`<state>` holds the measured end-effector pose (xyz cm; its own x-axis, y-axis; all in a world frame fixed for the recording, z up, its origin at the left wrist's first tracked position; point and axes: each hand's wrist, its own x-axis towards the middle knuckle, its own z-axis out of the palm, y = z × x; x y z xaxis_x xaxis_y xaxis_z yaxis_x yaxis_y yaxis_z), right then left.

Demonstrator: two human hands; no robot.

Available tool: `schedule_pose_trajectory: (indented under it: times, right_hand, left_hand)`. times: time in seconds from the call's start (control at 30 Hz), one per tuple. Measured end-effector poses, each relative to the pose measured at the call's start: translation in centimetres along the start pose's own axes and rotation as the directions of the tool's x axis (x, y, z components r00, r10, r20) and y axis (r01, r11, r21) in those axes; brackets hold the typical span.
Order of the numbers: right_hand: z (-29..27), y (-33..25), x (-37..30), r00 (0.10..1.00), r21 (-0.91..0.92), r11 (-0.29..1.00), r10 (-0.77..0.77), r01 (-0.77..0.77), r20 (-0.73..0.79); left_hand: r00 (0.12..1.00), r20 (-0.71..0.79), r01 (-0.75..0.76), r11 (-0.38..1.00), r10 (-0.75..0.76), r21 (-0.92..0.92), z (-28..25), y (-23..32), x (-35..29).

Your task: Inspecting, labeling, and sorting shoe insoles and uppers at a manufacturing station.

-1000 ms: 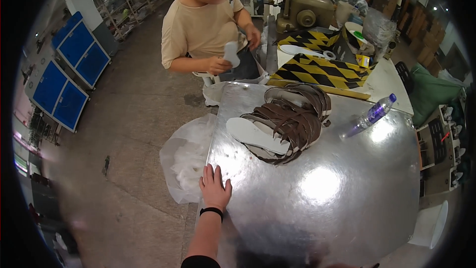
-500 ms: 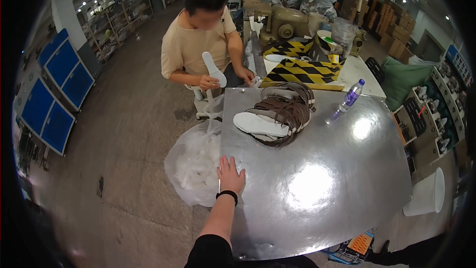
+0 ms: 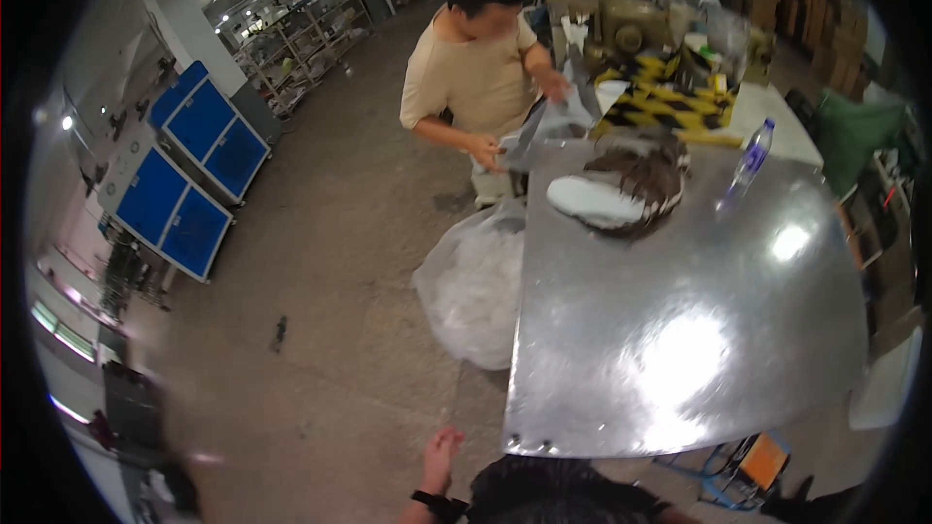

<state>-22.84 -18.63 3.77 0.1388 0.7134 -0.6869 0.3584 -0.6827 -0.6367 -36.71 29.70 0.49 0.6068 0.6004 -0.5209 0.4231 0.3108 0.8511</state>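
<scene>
My left hand (image 3: pixel 442 456), with a black band at the wrist, hangs off the table's near left corner, over the floor. It touches nothing that I can see, and its fingers are blurred. My right hand is out of view. The metal-topped table (image 3: pixel 621 301) lies to its right. At the table's far left a pile of brown lace-up shoes (image 3: pixel 652 175) rests, with a white insole (image 3: pixel 587 202) at its near left. A clear bottle with a purple label (image 3: pixel 752 157) stands farther right. Past the table's left edge sits a translucent bag of white material (image 3: pixel 471 291).
A co-worker (image 3: pixel 471 73) sits beyond the table's far left corner, hands at a greyish sheet (image 3: pixel 553 126). Yellow-and-black striped boards (image 3: pixel 655 97) and a machine (image 3: pixel 626 29) stand behind. Blue panelled units (image 3: pixel 214 126) are at left. A white bin (image 3: pixel 888 383) stands at right.
My left hand has left the table's left edge and dropped back toward me. The view has swung left. The white insole is no longer seen in the co-worker's hand; both hands are at the greyish sheet.
</scene>
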Motion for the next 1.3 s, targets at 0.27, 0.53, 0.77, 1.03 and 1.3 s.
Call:
schedule_pose_trajectory:
  times: [0.27,0.53,0.77,1.03,1.3]
  right_hand:
    - [1.8,-4.2,1.9,0.99,-0.157,0.986,0.081,-0.062,0.115]
    - [-7.8,-25.8,8.3,0.776,-0.268,0.885,0.15,-0.382,-0.612]
    - [-15.2,-47.2,26.9,0.669,0.497,0.819,0.199,0.288,-0.716]
    - [-15.8,-53.5,31.5,0.86,0.773,0.464,0.046,0.433,-0.509]
    - [-20.8,-49.5,34.3,0.723,0.394,0.614,-0.497,0.684,-0.48]
  left_hand:
    - [0.92,0.026,0.376,0.896,-0.392,0.235,-5.7,-0.2,-4.0]
    - [0.929,0.363,-0.047,0.953,-0.068,0.301,-17.3,6.1,3.6]
    - [0.705,0.585,-0.619,0.751,0.402,0.231,-20.8,20.8,7.7]
    - [0.603,0.474,-0.792,0.411,0.642,0.45,-18.3,25.0,10.8]
    - [0.529,0.591,-0.836,0.255,0.609,0.486,-16.3,26.4,16.9]
